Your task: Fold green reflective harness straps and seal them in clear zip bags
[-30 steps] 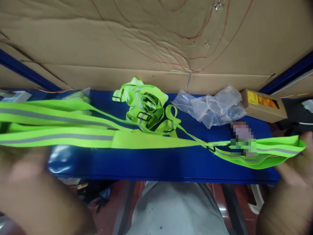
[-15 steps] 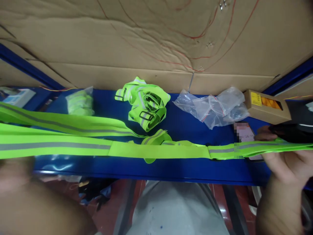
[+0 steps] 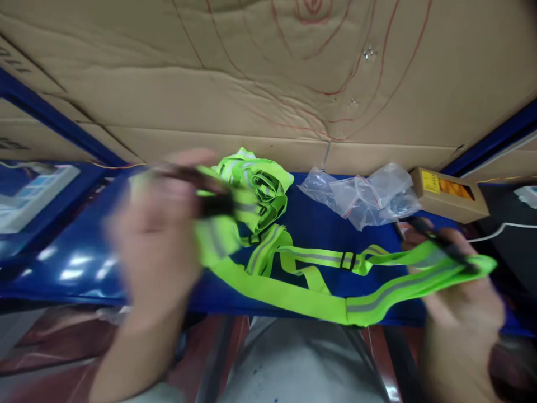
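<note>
Holding the green strap [image 3: 289, 296] nearside of the coiled bundle [image 3: 257, 184], with fingers of left hand [image 3: 161, 240] (blurred) and right hand [image 3: 472, 305] clasped on it, left and right of bundle. Risking snags or twists, through slack loops [image 3: 266, 247] lying close to bundle.

a glossy, deep-blue, flat-topped table [image 3: 302, 215] carries the things, with bright reflections at its left; toward its back lies a tangled heap of lime-green, grey-striped webbing straps [image 3: 268, 170]; to the right of that heap lie crumpled, clear plastic bags [image 3: 361, 196]; just beside the bags, at the back right, sits an oblong, brown cardboard box [image 3: 453, 207]; at the far left lies a flat, white-and-blue object [image 3: 39, 198], partly out of view.
</note>
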### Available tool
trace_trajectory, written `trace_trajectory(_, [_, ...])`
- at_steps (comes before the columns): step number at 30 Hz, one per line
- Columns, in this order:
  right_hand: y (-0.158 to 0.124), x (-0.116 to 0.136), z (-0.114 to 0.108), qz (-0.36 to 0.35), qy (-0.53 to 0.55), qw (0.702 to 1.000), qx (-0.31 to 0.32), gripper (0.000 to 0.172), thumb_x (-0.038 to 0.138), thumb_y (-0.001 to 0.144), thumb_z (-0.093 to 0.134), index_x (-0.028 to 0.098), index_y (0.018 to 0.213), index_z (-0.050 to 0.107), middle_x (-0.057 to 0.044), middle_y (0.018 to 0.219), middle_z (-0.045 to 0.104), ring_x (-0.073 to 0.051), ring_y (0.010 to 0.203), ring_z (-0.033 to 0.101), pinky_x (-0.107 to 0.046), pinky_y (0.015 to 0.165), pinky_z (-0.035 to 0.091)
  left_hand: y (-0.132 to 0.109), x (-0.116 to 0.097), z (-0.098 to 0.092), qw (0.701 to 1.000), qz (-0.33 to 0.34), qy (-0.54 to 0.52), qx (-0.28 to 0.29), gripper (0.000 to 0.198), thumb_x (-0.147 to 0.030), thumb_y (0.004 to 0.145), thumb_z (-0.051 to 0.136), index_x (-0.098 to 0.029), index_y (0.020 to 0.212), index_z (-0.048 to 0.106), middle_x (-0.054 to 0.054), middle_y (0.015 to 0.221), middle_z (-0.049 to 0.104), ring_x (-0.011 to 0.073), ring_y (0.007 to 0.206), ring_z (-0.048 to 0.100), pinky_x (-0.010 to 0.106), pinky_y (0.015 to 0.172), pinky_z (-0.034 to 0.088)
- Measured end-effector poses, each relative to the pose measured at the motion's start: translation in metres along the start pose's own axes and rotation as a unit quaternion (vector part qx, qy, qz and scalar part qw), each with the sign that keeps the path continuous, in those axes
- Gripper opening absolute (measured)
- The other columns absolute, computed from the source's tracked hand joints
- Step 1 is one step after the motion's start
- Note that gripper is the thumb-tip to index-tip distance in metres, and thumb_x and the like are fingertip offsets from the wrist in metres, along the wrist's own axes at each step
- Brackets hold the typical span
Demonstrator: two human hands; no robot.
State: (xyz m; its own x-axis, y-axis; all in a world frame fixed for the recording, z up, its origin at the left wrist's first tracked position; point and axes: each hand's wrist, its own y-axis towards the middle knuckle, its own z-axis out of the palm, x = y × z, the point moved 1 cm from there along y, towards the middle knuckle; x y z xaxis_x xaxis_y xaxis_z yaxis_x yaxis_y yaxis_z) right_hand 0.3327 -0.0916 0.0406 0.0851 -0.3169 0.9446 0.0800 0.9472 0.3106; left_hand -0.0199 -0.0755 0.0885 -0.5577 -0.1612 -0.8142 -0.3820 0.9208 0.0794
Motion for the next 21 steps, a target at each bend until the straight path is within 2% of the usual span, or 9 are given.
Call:
trace_trajectory(1, [-0.006,-0.002,0.017,-0.037,-0.02,0.999,0.013,0.039,0.057,0.079,0.08,0.025,0.086,0.059,-0.014,0.118,0.06,-0.03,0.097,0.067,-0.044,0.069,0.059,-0.003,-0.002,0.013,0.997,0.042,-0.061,0.039,0.052,-0.051,0.103,0.046,-0.011,0.13,0.065,0.003,0.114,0.074,0.0179,0.106,0.07,0.031,0.093,0.061])
trace_trajectory(3, [-0.016,-0.007,0.048,-0.13,-0.093,0.987,0.03,0.027,0.036,0.082,0.082,0.024,0.086,0.059,-0.01,0.117,0.059,-0.027,0.101,0.067,-0.043,0.08,0.06,-0.008,-0.004,0.043,0.962,0.098,-0.207,0.148,0.046,-0.05,0.101,0.053,-0.016,0.127,0.07,0.003,0.114,0.077,0.0179,0.108,0.071,0.029,0.097,0.058])
trace_trajectory(6, [-0.024,-0.014,0.081,-0.254,-0.21,0.943,0.044,0.02,0.016,0.084,0.078,0.026,0.097,0.067,-0.009,0.117,0.058,-0.026,0.108,0.065,-0.042,0.086,0.06,-0.018,-0.001,0.079,0.892,0.039,-0.351,0.282,0.045,-0.052,0.099,0.058,-0.019,0.125,0.073,0.008,0.121,0.076,0.0239,0.115,0.071,0.034,0.1,0.057])
trace_trajectory(9, [-0.023,-0.021,0.093,-0.284,-0.276,0.918,0.034,0.024,0.012,0.085,0.076,0.024,0.103,0.066,-0.009,0.119,0.06,-0.025,0.11,0.065,-0.039,0.086,0.061,-0.028,0.003,0.089,0.853,0.01,-0.413,0.319,0.05,-0.058,0.099,0.054,-0.021,0.127,0.073,0.008,0.13,0.073,0.0255,0.12,0.069,0.037,0.102,0.057])
trace_trajectory(12, [-0.024,-0.027,0.098,-0.3,-0.29,0.907,0.05,0.023,0.013,0.086,0.076,0.023,0.104,0.064,-0.008,0.118,0.061,-0.023,0.112,0.065,-0.038,0.09,0.061,-0.038,0.001,0.079,0.876,0.083,-0.387,0.274,0.043,-0.046,0.09,0.073,-0.023,0.127,0.072,0.006,0.134,0.071,0.0234,0.121,0.068,0.033,0.105,0.055])
trace_trajectory(14, [-0.028,-0.027,0.099,-0.314,-0.285,0.903,0.076,0.034,0.016,0.085,0.078,0.024,0.115,0.063,-0.008,0.122,0.06,-0.024,0.117,0.065,-0.04,0.096,0.061,-0.043,-0.003,0.065,0.901,0.128,-0.338,0.24,0.036,-0.032,0.088,0.078,-0.024,0.122,0.073,0.005,0.127,0.074,0.0207,0.115,0.07,0.029,0.103,0.055])
trace_trajectory(16, [-0.031,-0.023,0.097,-0.291,-0.254,0.917,0.098,0.061,0.024,0.082,0.084,0.028,0.135,0.054,-0.011,0.137,0.053,-0.028,0.124,0.063,-0.046,0.103,0.059,-0.044,-0.01,0.047,0.91,0.16,-0.309,0.224,0.027,-0.025,0.09,0.076,-0.025,0.117,0.075,0.003,0.116,0.076,0.0178,0.106,0.072,0.025,0.097,0.057])
trace_trajectory(18, [-0.028,-0.013,0.093,-0.238,-0.214,0.939,0.123,0.093,0.033,0.076,0.09,0.033,0.153,0.037,-0.013,0.155,0.039,-0.033,0.134,0.058,-0.054,0.111,0.053,-0.043,-0.019,0.027,0.901,0.192,-0.313,0.23,0.029,-0.022,0.09,0.075,-0.028,0.118,0.075,0.001,0.108,0.077,0.0152,0.097,0.073,0.021,0.088,0.06])
trace_trajectory(21, [-0.008,0.01,0.088,-0.161,-0.198,0.946,0.2,0.119,0.04,0.069,0.094,0.035,0.162,0.02,-0.012,0.166,0.029,-0.037,0.147,0.044,-0.058,0.121,0.041,-0.038,-0.037,0.002,0.879,0.229,-0.335,0.249,0.032,-0.026,0.092,0.074,-0.028,0.124,0.072,0.001,0.1,0.077,0.0151,0.088,0.074,0.02,0.076,0.062])
